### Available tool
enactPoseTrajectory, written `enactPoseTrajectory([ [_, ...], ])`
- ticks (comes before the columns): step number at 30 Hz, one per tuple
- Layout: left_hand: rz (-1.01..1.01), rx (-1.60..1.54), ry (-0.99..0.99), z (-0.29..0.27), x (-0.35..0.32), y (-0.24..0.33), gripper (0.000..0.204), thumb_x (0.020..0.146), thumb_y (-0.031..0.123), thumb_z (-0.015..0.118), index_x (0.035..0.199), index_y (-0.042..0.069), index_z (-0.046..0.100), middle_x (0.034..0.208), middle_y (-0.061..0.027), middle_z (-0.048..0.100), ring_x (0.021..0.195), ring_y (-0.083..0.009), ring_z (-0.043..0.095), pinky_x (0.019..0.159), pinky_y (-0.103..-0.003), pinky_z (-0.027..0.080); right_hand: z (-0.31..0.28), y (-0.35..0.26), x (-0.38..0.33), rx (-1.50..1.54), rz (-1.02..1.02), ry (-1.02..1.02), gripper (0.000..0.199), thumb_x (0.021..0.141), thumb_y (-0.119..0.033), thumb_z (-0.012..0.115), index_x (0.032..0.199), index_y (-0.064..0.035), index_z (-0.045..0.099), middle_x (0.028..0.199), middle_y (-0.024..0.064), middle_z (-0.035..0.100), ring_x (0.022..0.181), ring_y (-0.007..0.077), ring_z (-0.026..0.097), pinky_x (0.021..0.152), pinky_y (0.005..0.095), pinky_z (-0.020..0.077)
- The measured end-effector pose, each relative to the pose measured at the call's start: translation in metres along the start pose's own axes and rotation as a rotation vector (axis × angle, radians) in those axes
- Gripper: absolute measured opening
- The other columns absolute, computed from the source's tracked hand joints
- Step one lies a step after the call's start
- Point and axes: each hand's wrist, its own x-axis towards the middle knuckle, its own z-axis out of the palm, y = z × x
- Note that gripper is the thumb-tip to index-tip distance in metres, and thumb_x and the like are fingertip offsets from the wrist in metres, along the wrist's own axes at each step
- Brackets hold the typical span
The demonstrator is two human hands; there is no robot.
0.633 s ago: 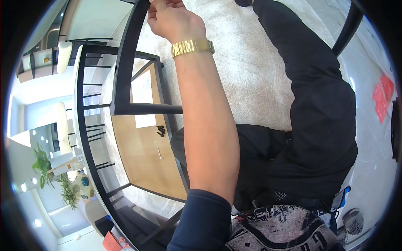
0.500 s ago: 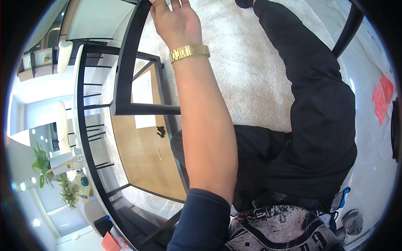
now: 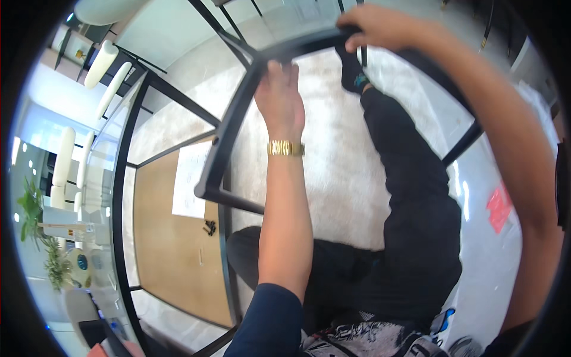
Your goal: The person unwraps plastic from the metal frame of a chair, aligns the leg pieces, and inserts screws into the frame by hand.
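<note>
The left hand [image 3: 281, 95] lies flat, fingers together, against the black metal frame [image 3: 229, 140] in the upper middle of the frame, a gold watch [image 3: 285, 148] on its wrist. The right hand [image 3: 376, 27], at the top, curls closed around the frame's bent top bar. Below lies pale carpet [image 3: 351, 172] — open between the bars — and a wooden panel [image 3: 169, 250] with a paper sheet [image 3: 190, 187] at left. Earlier only the left hand showed, near the top edge; the right has come in since.
</note>
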Motion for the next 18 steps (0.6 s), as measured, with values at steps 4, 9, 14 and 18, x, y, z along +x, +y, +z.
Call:
enactPoseTrajectory([
  [4,0.014,-0.045,0.059,0.007,0.001,-0.004,0.027,0.098,0.021,0.07,0.115,0.003,0.061,0.115,-0.0068,0.068,0.106,-0.0196,0.064,0.107,-0.041,0.048,0.015,-0.035,0.004,-0.119,-0.242,0.467,0.046,0.083,-0.023,0.077,0.125,-0.0095,0.063,0.121,0.0113,0.062,0.12,0.0329,0.055,0.101,0.0446,0.0469],
  [9,-0.02,-0.121,0.01,0.004,0.003,-0.013,0.023,0.099,0.013,0.067,0.12,0.005,0.063,0.115,-0.005,0.068,0.109,-0.0164,0.064,0.104,-0.037,0.05,0.033,-0.078,0.019,0.132,-0.391,0.432,0.02,0.088,-0.01,0.066,0.108,-0.0057,0.064,0.101,0.0096,0.062,0.101,0.0312,0.062,0.085,0.0413,0.0524],
  [14,-0.013,-0.164,-0.023,0.006,0.001,-0.012,0.015,0.099,0.006,0.063,0.114,0.004,0.065,0.11,-0.0039,0.069,0.105,-0.015,0.066,0.102,-0.034,0.051,0.032,-0.08,0.026,0.05,-0.407,0.416,0.018,0.087,-0.013,0.068,0.103,-0.0067,0.065,0.094,0.007,0.062,0.091,0.028,0.063,0.076,0.0385,0.0538],
  [18,-0.023,-0.168,-0.013,0.009,-0.002,-0.004,0.013,0.099,0.007,0.063,0.112,0.005,0.067,0.11,-0.0033,0.07,0.107,-0.0146,0.065,0.104,-0.035,0.051,0.038,-0.084,0.028,-0.045,-0.424,0.501,0.022,0.079,-0.009,0.075,0.1,-0.0057,0.068,0.094,0.0065,0.063,0.083,0.0251,0.065,0.069,0.0358,0.0541],
])
